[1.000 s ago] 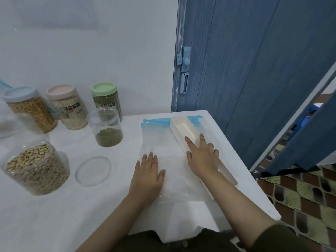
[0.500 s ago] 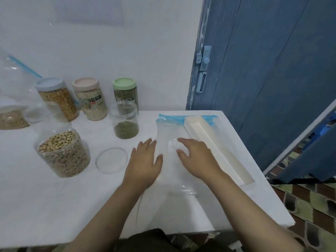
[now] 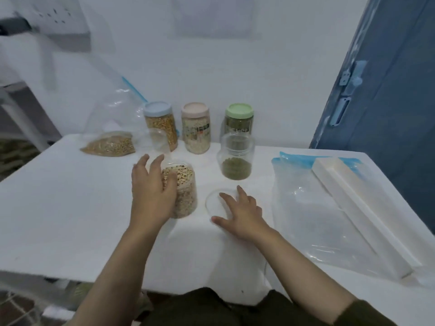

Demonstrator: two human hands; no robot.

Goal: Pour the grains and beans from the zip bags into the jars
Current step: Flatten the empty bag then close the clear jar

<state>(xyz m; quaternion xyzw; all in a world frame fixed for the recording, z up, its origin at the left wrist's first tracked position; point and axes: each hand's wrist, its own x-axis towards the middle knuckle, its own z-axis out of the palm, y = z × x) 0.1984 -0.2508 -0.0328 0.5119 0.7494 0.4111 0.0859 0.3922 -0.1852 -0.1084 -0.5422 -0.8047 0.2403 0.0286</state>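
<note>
An open clear jar of pale beans (image 3: pixel 186 191) stands at the table's middle. My left hand (image 3: pixel 150 191) is at its left side with fingers spread, thumb against the jar wall. My right hand (image 3: pixel 240 215) lies with straight fingers on a clear round lid (image 3: pixel 215 201) flat on the table. An open jar with some green beans (image 3: pixel 236 161) stands behind. An empty zip bag (image 3: pixel 313 208) lies flat at the right. A zip bag holding grain (image 3: pixel 110 144) sits at the back left.
Three lidded jars stand against the wall: blue lid (image 3: pixel 160 123), pink lid (image 3: pixel 196 128), green lid (image 3: pixel 239 118). A small empty clear jar (image 3: pixel 160 140) stands before them. A long white tray (image 3: pixel 357 208) lies on the empty bag. A blue door (image 3: pixel 388 90) is at right.
Both hands left the empty zip bag and moved left. My left hand reached the bean jar; my right hand came down on the clear lid. The view swung left.
</note>
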